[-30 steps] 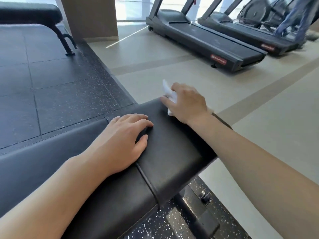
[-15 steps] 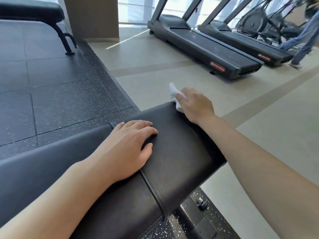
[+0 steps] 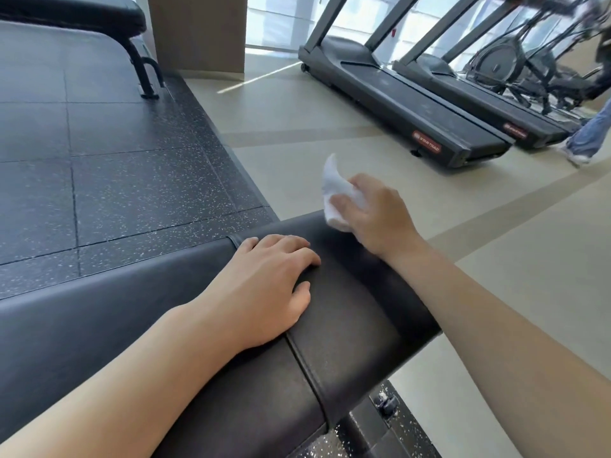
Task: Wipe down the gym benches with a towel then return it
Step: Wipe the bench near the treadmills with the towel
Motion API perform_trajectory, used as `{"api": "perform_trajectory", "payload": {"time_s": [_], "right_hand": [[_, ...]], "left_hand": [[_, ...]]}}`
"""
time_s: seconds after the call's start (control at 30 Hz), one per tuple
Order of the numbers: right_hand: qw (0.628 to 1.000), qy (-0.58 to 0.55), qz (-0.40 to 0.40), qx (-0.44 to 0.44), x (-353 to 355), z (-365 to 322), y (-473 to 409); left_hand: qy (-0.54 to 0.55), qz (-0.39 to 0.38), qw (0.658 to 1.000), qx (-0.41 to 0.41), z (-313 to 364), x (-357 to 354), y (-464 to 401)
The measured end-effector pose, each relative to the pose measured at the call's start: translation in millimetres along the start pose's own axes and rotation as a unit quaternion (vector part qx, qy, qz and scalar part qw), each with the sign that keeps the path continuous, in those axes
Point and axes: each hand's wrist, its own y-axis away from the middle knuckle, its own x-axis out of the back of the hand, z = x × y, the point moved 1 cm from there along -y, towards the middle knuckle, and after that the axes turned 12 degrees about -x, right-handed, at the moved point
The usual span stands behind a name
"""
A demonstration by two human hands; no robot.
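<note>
Right hand point(image 3: 380, 216) is gripping the towel point(image 3: 334, 193) at the tabletop point(image 3: 357, 325) far edge; left hand point(image 3: 264, 292) is resting flat, fingers relaxed.

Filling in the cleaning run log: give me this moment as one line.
stage: wiping | right hand: grips white towel at far end of bench | left hand: rests flat on bench pad | second bench: untouched

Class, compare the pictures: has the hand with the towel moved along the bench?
Yes. The right hand with the towel slid toward the bench's far end, away from the resting left hand.
</note>
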Motion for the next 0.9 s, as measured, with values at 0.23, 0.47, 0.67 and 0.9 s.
{"api": "perform_trajectory", "payload": {"time_s": [0.23,0.47,0.67,0.9], "right_hand": [[0.994,0.08,-0.03,0.073,-12,0,33],[0.989,0.131,0.018,-0.072,-2,40,-19],[0.992,0.105,0.035,0.067,4,36,26],[0.977,-0.088,0.049,-0.188,50,64,-37]], "left_hand": [[0.008,-0.002,1.0,-0.013,-3,2,4],[0.014,0.005,1.0,-0.011,-4,2,3],[0.01,0.008,1.0,-0.013,-3,1,2],[0.014,0.008,1.0,-0.009,0,1,1]]}}
